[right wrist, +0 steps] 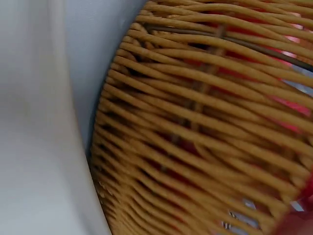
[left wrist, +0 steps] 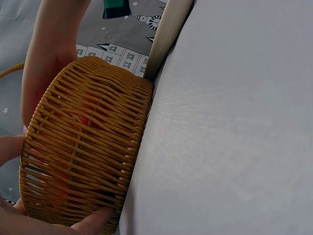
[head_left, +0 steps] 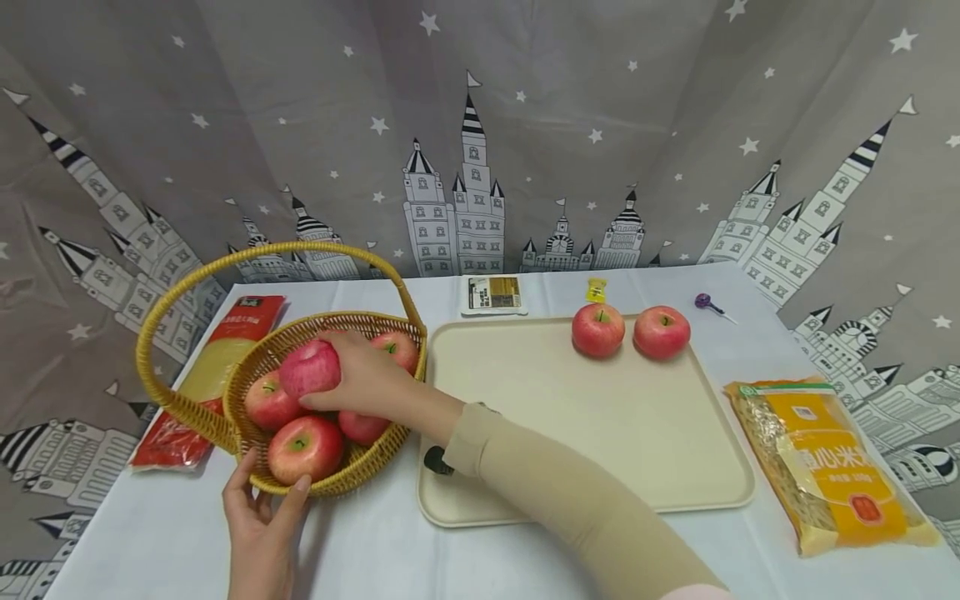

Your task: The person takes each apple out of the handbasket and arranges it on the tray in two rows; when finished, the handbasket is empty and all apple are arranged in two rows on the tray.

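A wicker basket point(head_left: 390, 446) with a tall arched handle stands at the left of the table, with several red apples point(head_left: 306, 450) inside. My right hand point(head_left: 367, 375) reaches into it and holds an apple point(head_left: 310, 369) above the others. At the basket's near side, my left hand point(head_left: 262, 533) grips the rim and wall between thumb and fingers. The left wrist view shows the woven wall point(left wrist: 93, 142) with fingertips point(left wrist: 98, 220) against it. Only weave point(right wrist: 195, 112) and bits of red fill most of the right wrist view; the held apple cannot be made out there.
A beige tray point(head_left: 577, 450) lies right of the basket, with two apples point(head_left: 597, 330) point(head_left: 662, 332) at its far edge. Around it are a white packet point(head_left: 492, 295), a yellow wrapped piece point(head_left: 596, 289), a purple lollipop point(head_left: 705, 302), an orange bag point(head_left: 836, 467) and a red bag point(head_left: 243, 325).
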A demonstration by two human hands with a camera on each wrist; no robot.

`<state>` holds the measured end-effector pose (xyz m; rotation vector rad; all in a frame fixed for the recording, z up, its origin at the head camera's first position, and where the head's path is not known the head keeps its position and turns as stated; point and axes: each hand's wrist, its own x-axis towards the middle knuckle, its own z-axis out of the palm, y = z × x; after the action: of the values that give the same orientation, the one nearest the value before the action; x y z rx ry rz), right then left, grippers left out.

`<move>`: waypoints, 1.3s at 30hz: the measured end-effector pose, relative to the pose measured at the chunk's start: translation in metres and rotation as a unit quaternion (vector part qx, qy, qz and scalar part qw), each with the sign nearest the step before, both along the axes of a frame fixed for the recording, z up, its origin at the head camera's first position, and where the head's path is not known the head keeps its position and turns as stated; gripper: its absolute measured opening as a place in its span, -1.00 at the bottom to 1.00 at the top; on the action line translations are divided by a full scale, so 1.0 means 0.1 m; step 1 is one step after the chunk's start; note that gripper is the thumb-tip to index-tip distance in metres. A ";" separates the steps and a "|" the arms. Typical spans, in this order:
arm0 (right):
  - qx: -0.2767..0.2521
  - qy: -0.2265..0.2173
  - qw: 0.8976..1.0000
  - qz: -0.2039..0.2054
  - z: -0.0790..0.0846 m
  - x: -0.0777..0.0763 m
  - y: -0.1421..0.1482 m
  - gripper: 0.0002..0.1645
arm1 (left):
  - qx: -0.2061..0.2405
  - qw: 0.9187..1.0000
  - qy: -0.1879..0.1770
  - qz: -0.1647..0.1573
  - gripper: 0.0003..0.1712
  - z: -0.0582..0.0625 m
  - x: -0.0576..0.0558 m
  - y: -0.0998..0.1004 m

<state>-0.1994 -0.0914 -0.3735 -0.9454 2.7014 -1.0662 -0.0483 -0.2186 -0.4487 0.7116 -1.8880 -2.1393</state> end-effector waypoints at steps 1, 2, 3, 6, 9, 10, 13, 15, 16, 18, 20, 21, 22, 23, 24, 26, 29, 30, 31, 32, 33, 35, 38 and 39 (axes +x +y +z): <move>-0.001 0.011 1.000 -0.003 0.02 0.00 0.03 -0.01 | 0.003 1.000 -0.003 0.001 -0.06 0.00 0.00 0.00; 0.000 0.023 1.000 -0.008 0.05 0.01 0.07 0.00 | 0.002 1.000 -0.003 0.002 -0.06 -0.04 -0.01 -0.02; -0.007 0.031 0.999 -0.010 0.07 0.02 0.12 0.00 | 0.003 1.000 0.001 -0.001 -0.05 -0.08 -0.02 -0.04; -0.034 0.039 0.999 -0.009 0.16 0.03 0.32 -0.01 | 0.002 1.000 0.007 0.005 -0.04 -0.23 -0.06 -0.12; -0.081 0.024 0.996 0.000 0.22 0.03 0.56 -0.02 | 0.003 1.000 0.013 0.003 -0.02 -0.32 -0.08 -0.17; -0.087 0.022 0.996 -0.001 0.23 0.02 0.65 -0.02 | 0.001 1.000 0.012 0.006 -0.03 -0.34 -0.08 -0.18; -0.102 0.018 0.995 -0.013 0.26 0.00 0.92 -0.02 | -0.003 1.000 0.006 0.007 -0.04 -0.33 -0.07 -0.17; -0.106 0.020 0.994 -0.029 0.25 -0.03 1.11 -0.02 | -0.005 1.000 0.002 0.007 -0.05 -0.28 -0.06 -0.13; -0.107 0.023 0.993 -0.038 0.24 -0.05 1.20 -0.01 | -0.005 1.000 0.003 0.004 -0.04 -0.25 -0.05 -0.12; -0.110 0.029 0.992 -0.058 0.20 -0.10 1.38 0.01 | -0.007 1.000 0.004 -0.001 -0.04 -0.17 -0.03 -0.08; -0.109 0.033 0.990 -0.079 0.15 -0.16 1.55 0.02 | -0.005 1.000 0.005 -0.006 -0.04 -0.12 -0.01 -0.06; -0.107 0.035 0.989 -0.091 0.10 -0.20 1.63 0.02 | -0.002 1.000 0.006 -0.009 -0.04 -0.11 -0.01 -0.06; -0.102 0.035 0.989 -0.103 0.05 -0.25 1.70 0.02 | -0.004 1.000 0.002 -0.007 -0.04 -0.10 -0.01 -0.05; -0.097 0.030 0.988 -0.115 0.00 -0.29 1.78 0.02 | -0.007 1.000 -0.001 -0.007 -0.05 -0.09 -0.01 -0.05; -0.090 0.022 0.987 -0.128 -0.06 -0.33 1.85 0.02 | -0.005 1.000 -0.002 -0.005 -0.06 -0.10 -0.01 -0.05; -0.068 0.004 0.985 -0.157 -0.19 -0.41 1.99 0.02 | -0.007 1.000 0.000 -0.002 -0.06 -0.11 -0.02 -0.06; -0.043 -0.031 0.980 -0.194 -0.37 -0.47 2.17 0.04 | -0.007 1.000 0.006 0.000 -0.06 -0.11 -0.01 -0.05; -0.036 -0.041 0.978 -0.203 -0.41 -0.48 2.21 0.05 | -0.005 1.000 0.007 0.000 -0.06 -0.09 -0.01 -0.03; -0.030 -0.047 0.976 -0.209 -0.45 -0.49 2.26 0.05 | -0.003 1.000 0.006 -0.001 -0.06 -0.07 0.00 -0.02; -0.026 -0.052 0.975 -0.214 -0.49 -0.49 2.29 0.06 | -0.003 1.000 0.004 -0.002 -0.06 -0.04 0.01 -0.01; -0.023 -0.053 0.975 -0.216 -0.51 -0.49 2.32 0.06 | -0.003 1.000 -0.002 -0.001 -0.07 -0.01 0.01 0.00; -0.020 -0.050 0.974 -0.219 -0.54 -0.49 2.36 0.06 | -0.003 1.000 -0.008 0.000 -0.07 0.04 0.02 0.02; -0.019 -0.040 0.974 -0.221 -0.56 -0.49 2.39 0.06 | 0.004 1.000 -0.015 0.000 -0.07 0.11 0.03 0.05; -0.019 -0.037 0.975 -0.220 -0.55 -0.48 2.40 0.05 | 0.005 1.000 -0.016 0.000 -0.07 0.11 0.02 0.05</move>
<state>-0.2479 0.1484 -0.4287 -0.2995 2.9082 -1.1912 -0.0459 -0.2136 -0.4373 0.7517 -1.8929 -2.1515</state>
